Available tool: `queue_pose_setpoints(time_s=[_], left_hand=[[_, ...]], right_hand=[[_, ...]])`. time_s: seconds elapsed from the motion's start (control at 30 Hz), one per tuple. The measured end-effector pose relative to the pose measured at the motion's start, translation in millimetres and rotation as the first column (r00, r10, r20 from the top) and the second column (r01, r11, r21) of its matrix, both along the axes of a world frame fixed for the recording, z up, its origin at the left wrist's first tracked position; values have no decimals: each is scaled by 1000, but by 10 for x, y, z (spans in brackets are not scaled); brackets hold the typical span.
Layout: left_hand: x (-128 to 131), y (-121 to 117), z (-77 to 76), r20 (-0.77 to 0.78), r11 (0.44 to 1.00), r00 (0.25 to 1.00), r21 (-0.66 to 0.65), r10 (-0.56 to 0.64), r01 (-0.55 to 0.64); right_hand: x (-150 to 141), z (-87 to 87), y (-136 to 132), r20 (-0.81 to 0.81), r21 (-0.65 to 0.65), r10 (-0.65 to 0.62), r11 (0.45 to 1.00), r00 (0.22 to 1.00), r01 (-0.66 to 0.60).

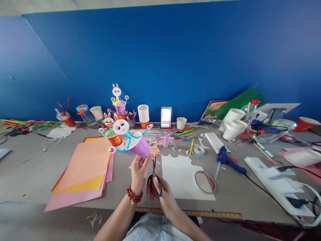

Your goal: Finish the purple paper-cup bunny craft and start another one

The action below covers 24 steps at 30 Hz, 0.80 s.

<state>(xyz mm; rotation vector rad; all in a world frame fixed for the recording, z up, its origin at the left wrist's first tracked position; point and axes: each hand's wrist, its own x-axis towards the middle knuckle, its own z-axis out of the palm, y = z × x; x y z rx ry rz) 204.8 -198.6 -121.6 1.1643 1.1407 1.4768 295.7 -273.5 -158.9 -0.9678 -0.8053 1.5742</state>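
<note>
My left hand [138, 172], with a red bead bracelet on the wrist, is closed on the base of a purple paper cup [138, 144] tipped on its side. The cup carries a white rabbit face [121, 127] and coloured straw arms. My right hand [160, 191] grips black scissors [153, 177] by the loops, blades pointing up towards the cup's bottom edge. Both hands hover above the grey table's near edge.
Stacked pink, orange and yellow paper sheets [84, 170] lie at the left. A white sheet [184, 177] and a tape ring [204, 181] are at the right, beside a blue glue gun [229, 160]. Paper cups, straws and finished rabbit cups stand along the blue wall.
</note>
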Motion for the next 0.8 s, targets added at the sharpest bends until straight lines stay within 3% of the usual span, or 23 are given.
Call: queue_pose_setpoints(time_s=[0.8], left_hand=[[91,-56,30,118,995,992,-91,53,-43]], right_hand=[[-109,-28,29,45,-59,-125,990,991,127]])
